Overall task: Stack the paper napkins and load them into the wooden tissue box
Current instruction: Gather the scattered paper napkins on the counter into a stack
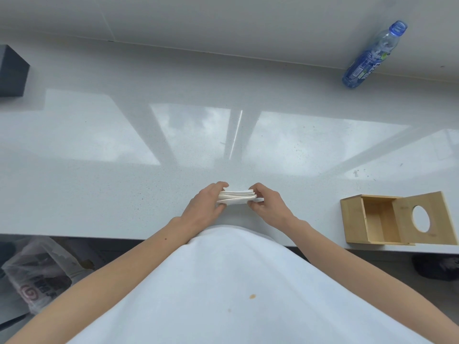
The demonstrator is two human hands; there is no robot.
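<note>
On the pale worktop (99, 184) the wooden tissue box (372, 219) lies open and empty, well right. The napkin stack (236, 196), gathered but unloaded, is pinched between left hand (206, 203) and right hand (267, 201).

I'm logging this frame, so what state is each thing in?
napkins: stacked, pinched between both hands
left hand: gripping stack's left end
right hand: gripping stack's right end
wooden tissue box: open, empty, lid ajar
bottle: capped, upright

Both hands, left (206, 203) and right (267, 203), pinch inward together.
</note>
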